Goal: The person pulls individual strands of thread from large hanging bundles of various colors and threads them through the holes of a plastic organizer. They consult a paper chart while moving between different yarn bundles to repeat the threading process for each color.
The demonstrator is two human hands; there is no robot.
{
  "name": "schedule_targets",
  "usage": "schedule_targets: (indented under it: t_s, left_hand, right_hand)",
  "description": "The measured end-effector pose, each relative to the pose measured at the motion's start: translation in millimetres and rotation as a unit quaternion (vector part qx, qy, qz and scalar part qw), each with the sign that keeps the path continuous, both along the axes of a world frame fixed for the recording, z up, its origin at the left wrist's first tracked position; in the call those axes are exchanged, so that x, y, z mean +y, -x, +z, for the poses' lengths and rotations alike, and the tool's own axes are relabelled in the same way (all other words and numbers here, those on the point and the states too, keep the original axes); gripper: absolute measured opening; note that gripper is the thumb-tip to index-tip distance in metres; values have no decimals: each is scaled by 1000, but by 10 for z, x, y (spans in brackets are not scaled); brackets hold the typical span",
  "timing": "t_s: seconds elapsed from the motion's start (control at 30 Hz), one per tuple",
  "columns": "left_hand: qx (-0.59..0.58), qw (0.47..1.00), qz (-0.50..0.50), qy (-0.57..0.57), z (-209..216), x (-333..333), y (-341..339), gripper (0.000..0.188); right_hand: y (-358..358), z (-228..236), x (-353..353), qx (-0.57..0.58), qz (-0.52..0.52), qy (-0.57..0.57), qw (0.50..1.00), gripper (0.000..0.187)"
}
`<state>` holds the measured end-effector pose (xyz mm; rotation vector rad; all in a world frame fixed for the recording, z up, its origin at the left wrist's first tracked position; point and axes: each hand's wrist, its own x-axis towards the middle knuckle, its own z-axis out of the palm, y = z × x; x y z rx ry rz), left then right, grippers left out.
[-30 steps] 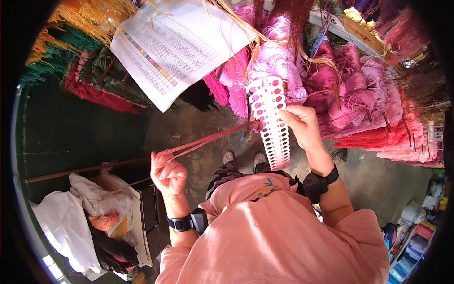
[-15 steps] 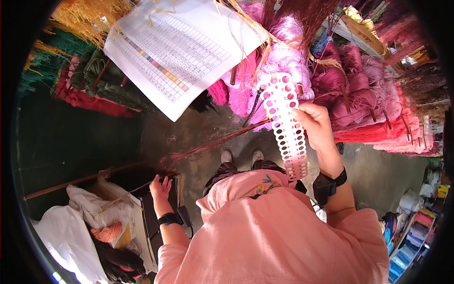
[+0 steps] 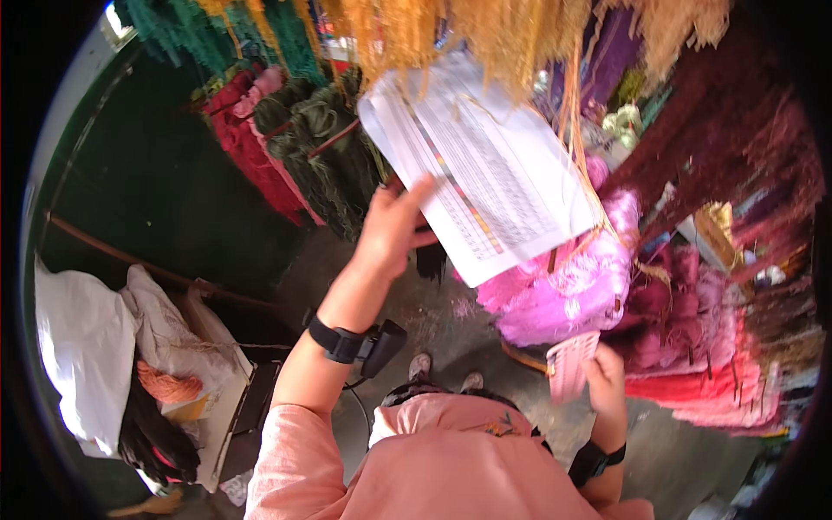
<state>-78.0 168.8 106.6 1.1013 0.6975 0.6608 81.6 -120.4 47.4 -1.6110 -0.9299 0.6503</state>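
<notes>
My left hand (image 3: 394, 227) is raised at the left edge of a white paper sheet (image 3: 529, 212) printed with a table and a column of coloured squares. Its fingers are spread, slightly blurred, and one overlaps the sheet's edge; a firm grip does not show. Lower to the right, my right hand (image 3: 607, 377) pinches a long card strip (image 3: 572, 364) with rows of punched holes, now seen foreshortened. Just above that strip hang pink and lilac yarn skeins (image 3: 568, 290).
Orange-yellow fringes of yarn (image 3: 485, 43) hang over the sheet's top. Green skeins (image 3: 316, 126) and red skeins (image 3: 238, 130) hang on the left, magenta and coral ones (image 3: 702, 381) on the right. White sacks (image 3: 82, 347) stand at lower left.
My left hand has risen from low on the left to the sheet's edge. My right hand has lowered the strip, which has turned. The view has shifted, putting the sheet farther right.
</notes>
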Motion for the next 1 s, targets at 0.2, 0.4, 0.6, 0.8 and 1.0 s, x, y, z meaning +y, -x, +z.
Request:
schedule_targets:
  t_s: [0.2, 0.4, 0.6, 0.8, 1.0]
  left_hand:
    - [-102, 994, 22, 14, -141, 14, 137, 39]
    - [-112, 994, 0, -3, -180, -188, 365, 37]
    - [-127, 989, -64, -49, -329, -400, 575, 37]
    - [-109, 992, -40, -43, -370, -437, 568, 36]
    - [-114, 993, -10, -25, -332, -477, 489, 35]
  right_hand:
    - [28, -58, -92, 64, -31, 7, 997, 12]
    - [42, -35, 28, 128, -82, -15, 988, 11]
    - [66, -73, 44, 189, -91, -72, 975, 16]
    - [110, -23, 57, 227, -112, -91, 963, 12]
    - [181, -51, -44, 215, -161, -38, 963, 11]
